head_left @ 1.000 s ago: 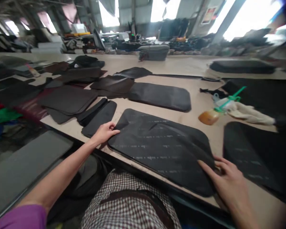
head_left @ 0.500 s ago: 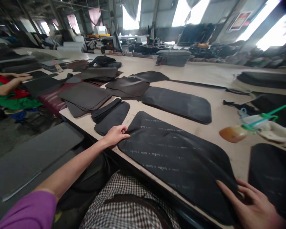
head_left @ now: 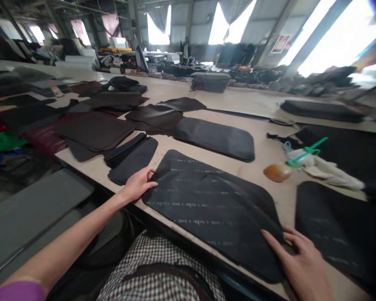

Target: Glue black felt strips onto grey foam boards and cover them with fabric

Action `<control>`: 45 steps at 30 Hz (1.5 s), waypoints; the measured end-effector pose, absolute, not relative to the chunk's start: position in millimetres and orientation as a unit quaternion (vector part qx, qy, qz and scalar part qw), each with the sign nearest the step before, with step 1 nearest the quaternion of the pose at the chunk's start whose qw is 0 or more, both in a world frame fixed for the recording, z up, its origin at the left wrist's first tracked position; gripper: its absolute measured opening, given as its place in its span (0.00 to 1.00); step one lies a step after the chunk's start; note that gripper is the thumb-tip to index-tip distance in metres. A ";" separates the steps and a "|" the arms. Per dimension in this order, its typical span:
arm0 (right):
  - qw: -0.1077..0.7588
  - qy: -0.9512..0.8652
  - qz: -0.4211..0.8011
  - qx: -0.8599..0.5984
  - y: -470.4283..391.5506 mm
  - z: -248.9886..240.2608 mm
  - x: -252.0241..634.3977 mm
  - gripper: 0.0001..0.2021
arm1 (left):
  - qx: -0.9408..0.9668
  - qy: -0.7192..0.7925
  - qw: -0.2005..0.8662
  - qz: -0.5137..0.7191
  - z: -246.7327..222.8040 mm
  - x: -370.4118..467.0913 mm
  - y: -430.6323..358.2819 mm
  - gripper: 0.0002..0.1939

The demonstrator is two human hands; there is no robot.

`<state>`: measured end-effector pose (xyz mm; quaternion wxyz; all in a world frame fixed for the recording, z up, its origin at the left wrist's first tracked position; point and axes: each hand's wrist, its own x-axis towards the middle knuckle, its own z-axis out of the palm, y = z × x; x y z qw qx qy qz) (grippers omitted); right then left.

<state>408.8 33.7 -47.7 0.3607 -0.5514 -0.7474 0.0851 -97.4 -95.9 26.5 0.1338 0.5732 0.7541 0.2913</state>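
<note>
A dark fabric panel (head_left: 203, 209) with rounded corners and rows of pale print lies at the table's front edge, slightly creased towards its right side. My left hand (head_left: 138, 184) grips its left edge, thumb on top and fingers curled at the border. At the right end, my right hand (head_left: 301, 259) holds the panel's edge, with the thumb over the top and the fingers around the far side. Just beyond my left hand are dark cut pieces (head_left: 134, 161). Another dark panel (head_left: 335, 230) lies to the right of my right hand.
Behind the panel rests a stack of rounded dark pieces (head_left: 214, 138). Brown sheets (head_left: 95, 127) are piled at left. A bag of orange-brown liquid with a green straw (head_left: 278, 171) lies beside a pale cloth (head_left: 335, 173). A co-worker's green clothing (head_left: 6, 142) shows at far left.
The view has turned a little to the right, so things on the table appear farther left. Both hands stay at the same ends of the panel.
</note>
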 end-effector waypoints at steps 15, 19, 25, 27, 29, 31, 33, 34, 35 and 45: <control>0.367 -0.695 0.161 -0.597 18.4 -26.0 389.6 0.39 | 0.792 0.594 -0.018 0.140 -6.2 -110.5 -96.4 0.29; 0.350 -0.661 0.210 -0.629 17.9 -20.3 393.6 0.35 | 0.783 0.604 -0.007 0.149 1.0 -107.9 -97.1 0.30; 0.328 -0.677 0.169 -0.636 25.0 -24.3 409.2 0.30 | 0.771 0.617 -0.012 0.154 7.0 -98.5 -97.4 0.26; 0.321 -0.724 0.118 -0.599 35.1 -28.8 411.6 0.32 | 0.758 0.630 0.013 0.171 13.4 -95.2 -95.3 0.24; 0.312 -0.773 0.072 -0.547 49.0 -30.2 408.3 0.34 | 0.728 0.654 0.036 0.201 24.9 -91.0 -89.1 0.21; 0.299 -0.812 0.031 -0.500 64.4 -27.4 398.5 0.36 | 0.699 0.675 0.051 0.229 39.8 -84.0 -76.8 0.19; 0.286 -0.834 0.001 -0.471 78.5 -23.0 383.4 0.38 | 0.691 0.678 0.057 0.243 53.1 -73.9 -57.8 0.17; 0.281 -0.841 -0.008 -0.462 84.4 -21.5 374.7 0.38 | 0.699 0.671 0.061 0.240 57.2 -68.4 -46.2 0.18; 0.277 -0.845 -0.015 -0.457 89.3 -21.1 366.1 0.39 | 0.713 0.659 0.065 0.229 58.8 -63.0 -33.7 0.22; 0.183 -0.857 -0.021 -0.482 94.4 -46.1 338.3 0.41 | 0.767 0.636 0.029 0.074 -0.7 -68.1 27.7 0.39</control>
